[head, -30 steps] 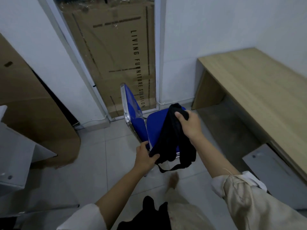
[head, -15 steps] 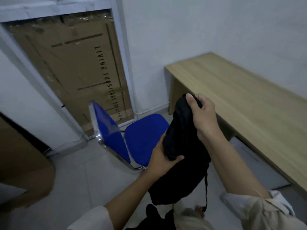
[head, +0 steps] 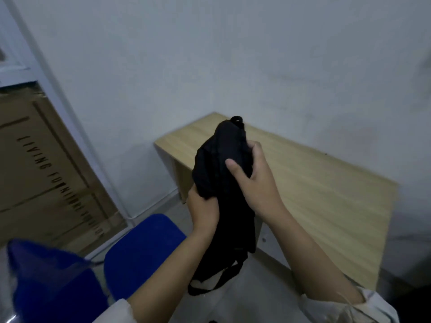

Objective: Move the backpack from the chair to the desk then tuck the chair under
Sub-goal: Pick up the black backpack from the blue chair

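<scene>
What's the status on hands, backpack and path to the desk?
Both hands, left and right, grip the backpack, lifted off the chair. Desk ahead, nothing on its visible top.

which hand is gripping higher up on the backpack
The right hand. It clamps the upper part of the black backpack, thumb across the front, while the left hand bunches the fabric lower down, nearer the blue chair.

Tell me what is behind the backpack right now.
Behind the backpack, held up by the left hand and right hand, lies the wooden desk. The bag covers part of its near edge; the rest looks bare.
</scene>
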